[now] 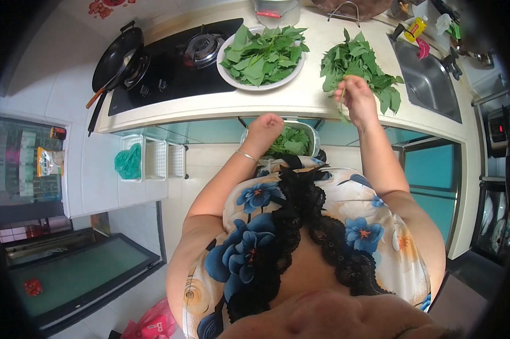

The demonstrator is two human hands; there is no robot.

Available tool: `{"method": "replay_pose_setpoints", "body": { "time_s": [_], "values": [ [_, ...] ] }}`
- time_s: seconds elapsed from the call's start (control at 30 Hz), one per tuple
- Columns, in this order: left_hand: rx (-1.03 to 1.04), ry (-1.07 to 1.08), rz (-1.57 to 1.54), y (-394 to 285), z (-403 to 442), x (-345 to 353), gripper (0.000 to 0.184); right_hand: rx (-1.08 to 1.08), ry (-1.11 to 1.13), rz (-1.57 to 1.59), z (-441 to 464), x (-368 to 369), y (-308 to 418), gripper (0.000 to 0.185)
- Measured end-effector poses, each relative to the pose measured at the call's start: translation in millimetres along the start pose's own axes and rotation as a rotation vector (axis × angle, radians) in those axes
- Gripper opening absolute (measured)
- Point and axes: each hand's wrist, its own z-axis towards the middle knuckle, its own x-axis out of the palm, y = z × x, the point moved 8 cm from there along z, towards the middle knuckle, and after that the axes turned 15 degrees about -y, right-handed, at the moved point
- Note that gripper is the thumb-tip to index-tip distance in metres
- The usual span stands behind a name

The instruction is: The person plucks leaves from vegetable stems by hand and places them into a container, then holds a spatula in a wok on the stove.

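My right hand is at the counter's front edge, its fingers pinched on a thin green leafy stem that hangs down. Just beyond it, a loose pile of leafy greens lies on the counter. My left hand is closed with curled fingers at the near side of the counter; whether anything is in it is hidden. Below that hand, a bin holds more green leaves. A white bowl heaped with picked leaves stands between the stove and the pile.
On the left of the counter is a black gas stove with a wok on it. A steel sink is at the right. A pot stands behind the bowl. White baskets with a green bag are at the left.
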Motion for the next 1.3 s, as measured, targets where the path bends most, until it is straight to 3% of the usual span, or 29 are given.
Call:
{"method": "replay_pose_setpoints", "body": {
  "time_s": [0.07, 0.13, 0.2, 0.27, 0.57, 0.97, 1.13, 1.3],
  "values": [
    [0.001, 0.001, 0.031, -1.7, -0.3, 1.5, 0.012, -0.066, 0.268, -0.285, -10.7, 16.5, -13.3, 0.017],
    [0.004, 0.003, 0.061, -4.1, 0.0, 3.3, 0.015, -0.177, 0.354, -0.440, -28.9, 28.2, -20.4, 0.015],
    [-0.122, 0.072, -0.029, 1.8, 0.1, 9.5, 0.017, -0.286, 0.443, -0.595, -45.6, 40.6, -23.7, 0.013],
    [-0.176, 0.102, -0.067, 1.2, -0.7, 12.6, 0.017, -0.770, 0.549, -0.832, -70.6, 60.3, -5.8, 0.011],
    [-0.209, 0.180, -0.143, -10.9, -10.4, 21.8, 0.016, -0.958, 0.641, -0.981, -94.8, 78.5, -5.7, 0.017],
    [-0.310, 0.217, -0.248, -8.6, -14.6, 21.7, 0.013, -1.143, 0.658, -0.920, -109.0, 90.0, -1.3, 0.026],
    [-0.372, 0.221, -0.374, -10.1, -17.0, 24.5, 0.014, -1.036, 0.597, -0.931, -105.8, 83.3, -20.5, 0.021],
    [-0.242, 0.135, -0.202, -22.4, -16.2, 20.3, 0.014, -0.910, 0.507, -0.868, -107.0, 81.2, -20.0, 0.014]
  ]
}}
